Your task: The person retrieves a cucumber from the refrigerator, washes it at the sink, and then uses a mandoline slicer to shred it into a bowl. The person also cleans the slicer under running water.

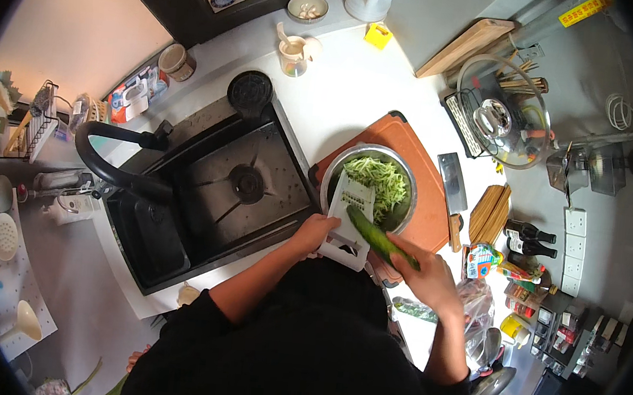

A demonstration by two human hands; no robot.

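My left hand [316, 234] grips the near end of a white plastic grater [343, 219], whose far end rests tilted in a stainless steel bowl [412, 192]. My right hand [425, 275] is closed around a green cucumber [375, 239]; the cucumber's far tip lies against the grater's face, by its holes. Pale green shreds [377, 180] are heaped in the bowl. The bowl stands on a reddish-brown cutting board [431, 207] with dark corners. A cleaver [453, 184] with a wooden handle lies along the board's right edge.
Left of the board is a black sink [285, 166] with a curved black faucet [113, 132]. Behind stand a cup [294, 57] and a bowl of garlic [307, 8]. A glass lid [502, 112], wooden boards [489, 215], dark bottles [527, 238] and seasoning packets line the right wall.
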